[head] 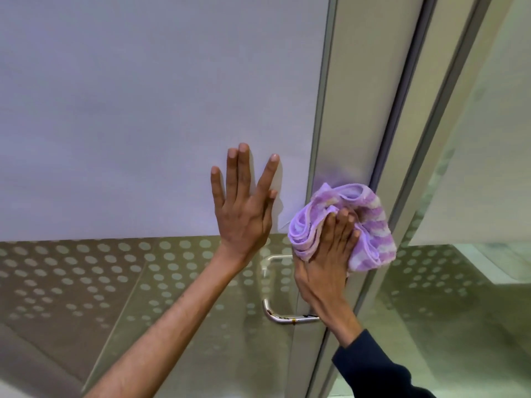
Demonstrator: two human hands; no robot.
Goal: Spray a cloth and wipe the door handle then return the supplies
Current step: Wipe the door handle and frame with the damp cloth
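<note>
My left hand [244, 208] lies flat and empty on the frosted door panel [143, 110]; my right hand [324, 271] bunches the purple cloth [370, 222] against the door's metal edge, above the handle [275, 311]. Soft, light, it should mould round the stiff, slick bar.

Counts recorded from the head view. Hands: two. The left hand [244, 208] was at centre frame, five digits visible, spread. The right hand [324, 262] was at lower right of centre; four fingertips were countable on it, the thumb could not be made out. Cloths: one, a purple-and-white striped cloth [370, 225], right of centre. Door handles: one, a metal U-shaped door handle [268, 307], lower centre, partly hidden. Dark sleeves: one sleeve [373, 369], lower right. Frosted dots [86, 271] on the lower band of glass: too many and too blurred to count.
</note>
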